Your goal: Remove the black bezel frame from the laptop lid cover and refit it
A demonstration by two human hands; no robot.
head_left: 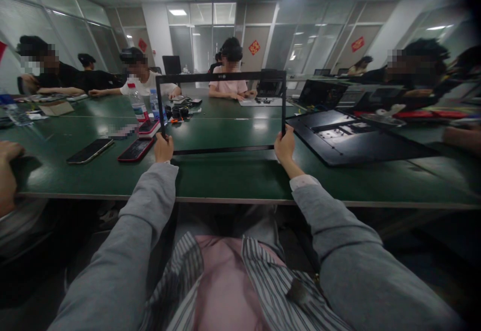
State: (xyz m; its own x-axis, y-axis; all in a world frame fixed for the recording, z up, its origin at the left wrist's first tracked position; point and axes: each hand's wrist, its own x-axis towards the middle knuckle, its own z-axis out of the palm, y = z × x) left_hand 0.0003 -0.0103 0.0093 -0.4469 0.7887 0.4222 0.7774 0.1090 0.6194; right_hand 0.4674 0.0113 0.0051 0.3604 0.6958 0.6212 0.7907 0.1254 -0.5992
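1. Between the fingers of both hands, a thin black screen bezel frame (221, 76) stands upright, its lower edge just above the green tabletop (233, 181).
2. The left hand (164, 148) has its fingers closed around the frame's lower left corner; the right hand (284, 144) has its fingers closed on the lower right side rail. Both grips look firm, thumbs toward the wearer.
3. Through the frame's opening, beyond the fingers, people are seated along the far side of the tabletop.
4. Just right of the right-hand fingers lies a dark laptop lid panel (353, 138), flat, inner side up.
5. Left of the left-hand fingers lie a red-cased phone (135, 149) and a black phone (90, 151), with water bottles (139, 105) farther back.
6. At the far left edge, another person's hand (7, 171) rests on the tabletop, well apart from the frame.
7. As a judgement, the step in hand is holding the loose bezel up, apparently to inspect or orient it.
8. Any further move calls for keeping both grips level so the slender frame does not twist, and for clearing the panel's near edge beside the right fingers.
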